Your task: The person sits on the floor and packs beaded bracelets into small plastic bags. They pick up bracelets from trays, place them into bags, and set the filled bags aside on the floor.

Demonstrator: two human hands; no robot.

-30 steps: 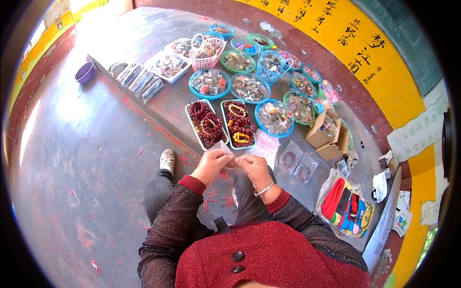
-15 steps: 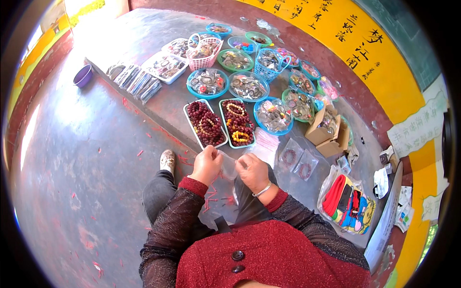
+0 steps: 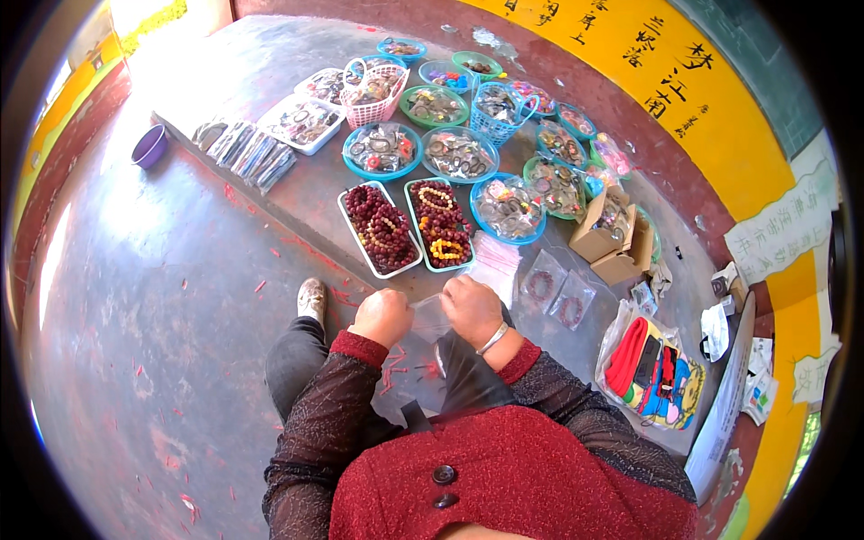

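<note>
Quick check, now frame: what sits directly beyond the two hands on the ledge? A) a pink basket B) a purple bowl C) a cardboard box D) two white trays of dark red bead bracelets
D: the two white trays of dark red bead bracelets lie side by side just beyond the left hand and right hand, which hold a small clear plastic bag between them. The purple bowl, pink basket and cardboard box all sit farther off.

Two bead trays [image 3: 407, 225] on the ledge [image 3: 297, 193], bowls [image 3: 454, 153] behind them.
</note>
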